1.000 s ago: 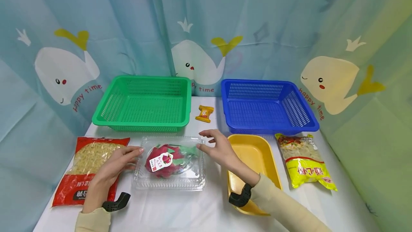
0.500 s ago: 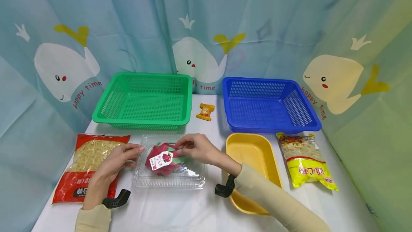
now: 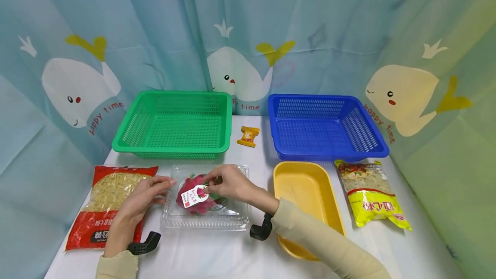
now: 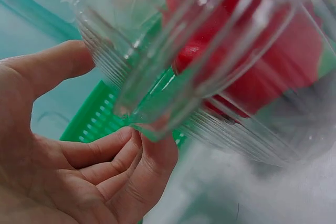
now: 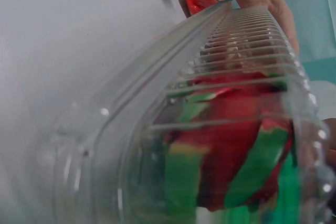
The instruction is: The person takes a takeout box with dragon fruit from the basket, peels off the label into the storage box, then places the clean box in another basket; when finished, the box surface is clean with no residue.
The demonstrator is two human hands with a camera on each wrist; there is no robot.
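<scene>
A clear plastic clamshell box [image 3: 236, 218] with a red and green dragon fruit [image 3: 195, 209] in it stands before me. A white label [image 3: 192, 196] shows over the fruit; whether it sticks to the lid or the fruit I cannot tell. At the box's left edge my left hand [image 3: 145, 197] holds the rim; the left wrist view shows its bent fingers [image 4: 157, 161] at a corner flap and another digit against the ribbed side. Above the fruit, my right hand [image 3: 230, 184] has bent fingers, with fingertips at the label's right end. Their grip is hidden.
A green basket [image 3: 174, 150] and a blue basket [image 3: 329, 157] stand behind, with a small orange packet [image 3: 248, 136] between them. Right of the box lie a yellow tray [image 3: 302, 184] and a yellow food bag [image 3: 370, 195]. A red bag [image 3: 93, 214] lies under my left forearm.
My right hand has moved left from the box's right edge to over the fruit, its fingertips now at the label. My left hand has stayed at the left edge.
</scene>
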